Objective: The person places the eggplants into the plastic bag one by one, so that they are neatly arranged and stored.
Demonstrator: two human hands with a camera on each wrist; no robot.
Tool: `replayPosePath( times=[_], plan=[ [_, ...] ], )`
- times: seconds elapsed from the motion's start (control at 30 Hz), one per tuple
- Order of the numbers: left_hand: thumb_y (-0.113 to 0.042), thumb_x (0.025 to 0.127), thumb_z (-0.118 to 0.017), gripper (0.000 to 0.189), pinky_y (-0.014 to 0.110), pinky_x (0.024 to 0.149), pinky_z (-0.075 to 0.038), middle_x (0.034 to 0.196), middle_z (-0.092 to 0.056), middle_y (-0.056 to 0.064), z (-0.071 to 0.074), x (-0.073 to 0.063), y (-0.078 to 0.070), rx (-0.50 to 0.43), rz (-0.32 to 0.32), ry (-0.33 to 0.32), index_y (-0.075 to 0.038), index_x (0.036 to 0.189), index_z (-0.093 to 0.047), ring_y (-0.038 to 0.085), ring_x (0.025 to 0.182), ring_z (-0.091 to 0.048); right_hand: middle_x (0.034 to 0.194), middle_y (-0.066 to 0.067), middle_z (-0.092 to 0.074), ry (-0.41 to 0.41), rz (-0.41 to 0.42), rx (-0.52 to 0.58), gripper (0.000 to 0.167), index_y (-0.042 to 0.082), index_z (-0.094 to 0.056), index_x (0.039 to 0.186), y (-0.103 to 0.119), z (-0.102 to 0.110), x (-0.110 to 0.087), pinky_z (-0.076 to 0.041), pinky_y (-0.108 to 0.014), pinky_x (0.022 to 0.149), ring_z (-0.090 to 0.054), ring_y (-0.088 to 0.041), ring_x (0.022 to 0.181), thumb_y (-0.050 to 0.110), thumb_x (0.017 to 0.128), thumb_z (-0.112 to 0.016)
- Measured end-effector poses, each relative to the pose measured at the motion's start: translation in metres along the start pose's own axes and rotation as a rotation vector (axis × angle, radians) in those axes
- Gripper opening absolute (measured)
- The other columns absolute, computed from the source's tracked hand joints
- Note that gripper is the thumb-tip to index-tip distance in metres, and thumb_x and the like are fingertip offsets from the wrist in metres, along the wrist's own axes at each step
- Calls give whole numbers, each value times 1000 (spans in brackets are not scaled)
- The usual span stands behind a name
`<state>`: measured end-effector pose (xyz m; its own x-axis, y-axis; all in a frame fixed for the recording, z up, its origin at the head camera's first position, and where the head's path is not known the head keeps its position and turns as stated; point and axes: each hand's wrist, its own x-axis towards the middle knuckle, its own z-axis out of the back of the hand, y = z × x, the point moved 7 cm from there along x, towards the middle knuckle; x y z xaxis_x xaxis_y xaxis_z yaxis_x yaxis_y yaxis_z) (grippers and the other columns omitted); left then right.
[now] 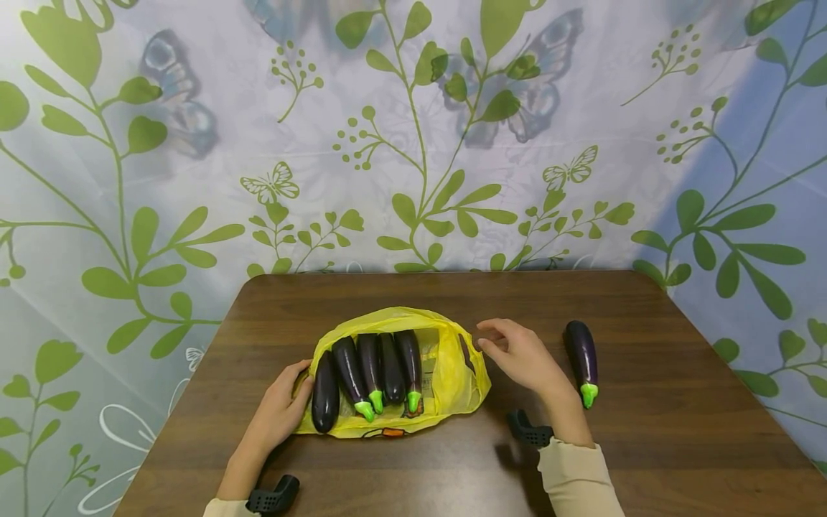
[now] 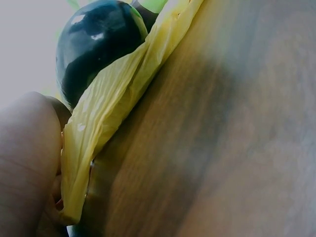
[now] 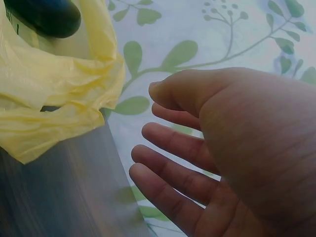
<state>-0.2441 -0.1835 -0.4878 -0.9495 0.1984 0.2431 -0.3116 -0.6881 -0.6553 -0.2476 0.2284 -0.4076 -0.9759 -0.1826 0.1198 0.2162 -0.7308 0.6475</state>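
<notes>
A yellow plastic bag (image 1: 461,380) lies on the table with its mouth spread wide. Several dark purple eggplants (image 1: 370,359) rest side by side inside it, most with bright green stem ends toward the front. My left hand (image 1: 279,408) holds the bag's left edge; in the left wrist view the gathered plastic (image 2: 106,103) runs down to the fingers, beside a glossy eggplant (image 2: 96,47). Just off the bag's right side is my right hand (image 1: 525,357), empty, fingers relaxed and apart. Another eggplant (image 1: 582,359) lies alone to the right of that hand.
The brown wooden table (image 1: 678,431) has its back edge against a cloth (image 1: 446,158) printed with leaves and butterflies. Dark wrist devices (image 1: 274,495) are worn on both wrists.
</notes>
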Motion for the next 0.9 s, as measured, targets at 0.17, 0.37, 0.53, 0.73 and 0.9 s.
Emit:
replayPosePath(
  times=[0.17,0.37,0.53,0.73,0.9],
  plan=[
    [-19,108,-53,40,61,108,-44,140,-60,22,1,0,-2,5,-5,-7,1,143,-54,42,132,-55,130,-17,-65,-14,4,4,37,4,-62,137,-3,5,-1,-58,-51,91,-69,-35,109,21,104,-63],
    [-18,108,-54,39,62,108,-44,140,-59,23,1,1,-2,-5,-11,-7,1,143,-55,43,132,-55,133,-18,-65,-44,-13,-7,38,4,-62,137,-10,11,-4,-57,-53,93,-69,-35,111,23,104,-63],
    [-18,108,-54,39,61,108,-44,140,-59,22,1,2,-2,-6,-17,-8,0,143,-55,43,132,-55,134,-20,-63,-51,-15,-12,39,3,-61,138,-13,15,-6,-57,-54,93,-69,-37,111,23,104,-62],
    [-17,107,-55,38,61,107,-45,138,-60,23,2,2,-2,-1,-30,-21,1,141,-56,43,130,-56,133,-18,-64,-47,-29,-19,39,4,-61,138,-16,15,-5,-57,-54,93,-68,-37,111,24,105,-62],
    [-17,107,-55,39,62,107,-45,139,-59,23,1,1,-2,1,-21,-13,1,142,-55,43,131,-56,132,-17,-66,-3,-35,-24,37,6,-62,137,-14,7,-4,-57,-53,94,-68,-36,112,24,105,-61]
  ],
)
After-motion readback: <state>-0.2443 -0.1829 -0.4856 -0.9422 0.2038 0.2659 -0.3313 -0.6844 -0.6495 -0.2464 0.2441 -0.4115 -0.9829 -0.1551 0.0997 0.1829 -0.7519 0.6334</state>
